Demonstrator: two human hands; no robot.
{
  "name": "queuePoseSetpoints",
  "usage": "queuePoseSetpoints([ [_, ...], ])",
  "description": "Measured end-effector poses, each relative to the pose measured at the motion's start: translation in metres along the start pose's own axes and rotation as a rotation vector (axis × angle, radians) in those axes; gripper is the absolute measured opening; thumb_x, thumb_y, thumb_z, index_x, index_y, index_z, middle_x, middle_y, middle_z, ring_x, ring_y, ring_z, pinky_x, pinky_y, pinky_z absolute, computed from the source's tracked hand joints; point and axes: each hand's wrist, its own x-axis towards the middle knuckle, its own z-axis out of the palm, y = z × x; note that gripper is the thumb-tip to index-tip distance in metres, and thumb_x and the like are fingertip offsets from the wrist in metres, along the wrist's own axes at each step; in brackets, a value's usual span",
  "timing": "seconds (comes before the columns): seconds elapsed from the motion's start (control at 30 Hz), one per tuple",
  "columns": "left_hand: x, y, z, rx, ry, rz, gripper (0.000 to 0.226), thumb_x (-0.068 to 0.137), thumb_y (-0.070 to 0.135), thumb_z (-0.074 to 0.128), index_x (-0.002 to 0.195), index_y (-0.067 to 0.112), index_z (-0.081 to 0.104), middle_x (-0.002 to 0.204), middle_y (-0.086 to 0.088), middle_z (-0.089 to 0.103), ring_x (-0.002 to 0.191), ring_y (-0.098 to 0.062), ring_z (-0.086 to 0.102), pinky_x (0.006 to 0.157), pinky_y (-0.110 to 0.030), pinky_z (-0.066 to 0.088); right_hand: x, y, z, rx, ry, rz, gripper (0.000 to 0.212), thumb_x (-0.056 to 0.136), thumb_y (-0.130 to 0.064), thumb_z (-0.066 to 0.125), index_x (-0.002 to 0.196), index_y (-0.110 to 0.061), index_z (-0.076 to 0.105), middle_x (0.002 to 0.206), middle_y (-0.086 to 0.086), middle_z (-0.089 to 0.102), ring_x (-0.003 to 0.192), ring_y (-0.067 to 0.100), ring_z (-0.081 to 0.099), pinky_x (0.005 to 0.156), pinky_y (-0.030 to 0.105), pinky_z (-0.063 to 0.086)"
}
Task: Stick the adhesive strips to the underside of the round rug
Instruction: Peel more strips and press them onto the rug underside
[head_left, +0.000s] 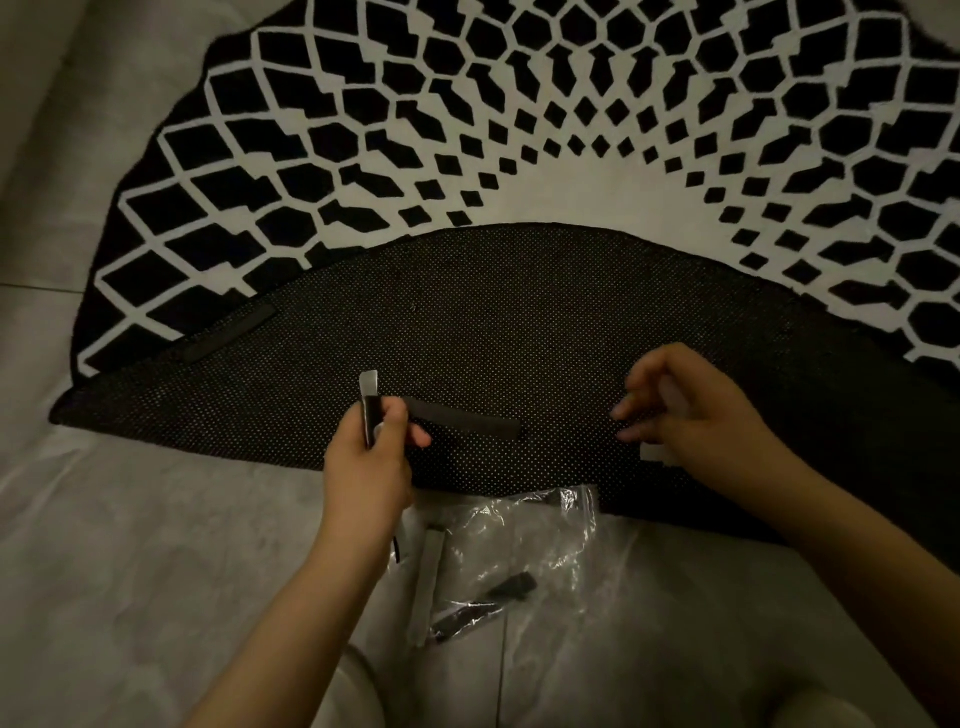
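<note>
The round rug (519, 130) with a black-and-white pattern lies on the floor, its near half folded over so the dark dotted underside (519, 322) faces up. Two black adhesive strips are stuck on the underside: one at the left (228, 335) and one in the middle (467, 418). My left hand (371, 457) grips another black strip (370, 410) upright, with its pale backing peeled at the top. My right hand (696, 410) hovers over the underside with curled fingers around a pale piece of backing (657, 454) that sticks out below the palm.
A clear plastic bag (519, 561) with a few more black strips lies on the grey floor just in front of the rug's fold. A pale backing strip (428, 582) lies beside it. My knees show at the bottom edge.
</note>
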Motion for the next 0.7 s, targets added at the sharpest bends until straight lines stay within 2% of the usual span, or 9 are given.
queuePoseSetpoints([
  [0.07,0.001,0.001,-0.002,-0.011,0.011,0.028,0.028,0.099,0.026,0.046,0.073,0.016,0.054,0.054,0.008,0.050,0.038,-0.004,0.031,0.041,-0.020,0.027,0.002,0.001,0.000,-0.024,-0.046,-0.003,0.053,0.079,0.030,0.034,0.082,-0.014,0.062,0.083,0.003,0.063,0.082,0.015,0.066,0.071,0.029,0.057],
  [0.13,-0.001,0.004,-0.002,-0.054,0.009,0.052,0.024,0.098,0.025,0.046,0.079,0.015,0.056,0.052,0.009,0.052,0.037,-0.004,0.031,0.039,-0.019,0.027,0.002,0.002,-0.001,-0.060,-0.004,0.010,0.052,0.078,0.027,0.034,0.074,-0.014,0.066,0.066,-0.003,0.062,0.059,0.011,0.061,0.051,0.024,0.051],
  [0.2,-0.004,0.009,-0.002,-0.126,-0.004,0.072,0.018,0.098,0.021,0.045,0.089,0.011,0.057,0.052,0.008,0.058,0.033,-0.003,0.030,0.034,-0.016,0.026,0.001,-0.002,0.000,-0.041,0.105,0.030,0.040,0.074,0.020,0.034,0.068,-0.007,0.063,0.046,-0.004,0.048,0.037,0.004,0.040,0.034,0.018,0.031],
  [0.3,-0.008,0.014,-0.002,-0.213,-0.059,0.112,0.013,0.097,0.013,0.046,0.095,0.015,0.059,0.065,0.002,0.068,0.032,-0.004,0.029,0.034,-0.013,0.024,0.002,-0.008,0.003,-0.022,0.090,0.094,0.035,0.078,0.015,0.038,0.062,-0.006,0.061,0.036,-0.007,0.040,0.030,0.002,0.030,0.033,0.010,0.022],
  [0.4,-0.012,0.016,-0.001,-0.205,-0.157,0.131,0.015,0.096,0.009,0.047,0.096,0.014,0.061,0.074,-0.001,0.072,0.032,-0.004,0.030,0.034,-0.012,0.025,0.003,-0.011,0.009,0.059,0.009,0.245,0.031,0.094,-0.012,0.046,0.072,-0.002,0.065,0.043,-0.002,0.030,0.031,0.001,0.023,0.031,0.013,0.019],
  [0.47,-0.014,0.016,0.000,-0.161,-0.212,0.118,0.016,0.093,0.006,0.049,0.092,0.014,0.063,0.078,-0.002,0.073,0.033,-0.001,0.034,0.035,-0.012,0.028,0.002,-0.012,0.015,0.133,-0.037,0.348,0.039,0.094,-0.034,0.045,0.084,-0.004,0.067,0.045,-0.002,0.029,0.033,0.004,0.020,0.034,0.013,0.017],
  [0.57,-0.016,0.013,0.002,-0.105,-0.266,0.093,0.021,0.091,0.000,0.050,0.085,0.014,0.066,0.080,-0.009,0.072,0.036,0.003,0.040,0.040,-0.008,0.031,0.002,-0.017,0.027,0.101,-0.078,0.452,0.052,0.078,-0.060,0.048,0.098,-0.016,0.065,0.045,-0.005,0.046,0.033,0.004,0.025,0.034,0.015,0.022],
  [0.63,-0.019,0.014,0.002,-0.052,-0.289,0.115,0.019,0.089,0.001,0.055,0.080,0.014,0.067,0.073,-0.004,0.071,0.036,0.003,0.041,0.040,-0.008,0.032,0.003,-0.020,0.033,0.056,-0.093,0.428,0.054,0.070,-0.064,0.050,0.103,-0.022,0.061,0.060,-0.001,0.067,0.032,0.004,0.028,0.033,0.015,0.026],
  [0.7,-0.020,0.014,0.003,0.021,-0.326,0.178,0.017,0.084,-0.002,0.062,0.075,0.012,0.066,0.065,0.001,0.068,0.039,0.006,0.047,0.044,-0.004,0.034,0.003,-0.023,0.038,0.051,-0.107,0.404,0.046,0.072,-0.060,0.055,0.103,-0.026,0.059,0.081,0.000,0.075,0.033,0.004,0.028,0.034,0.015,0.027],
])
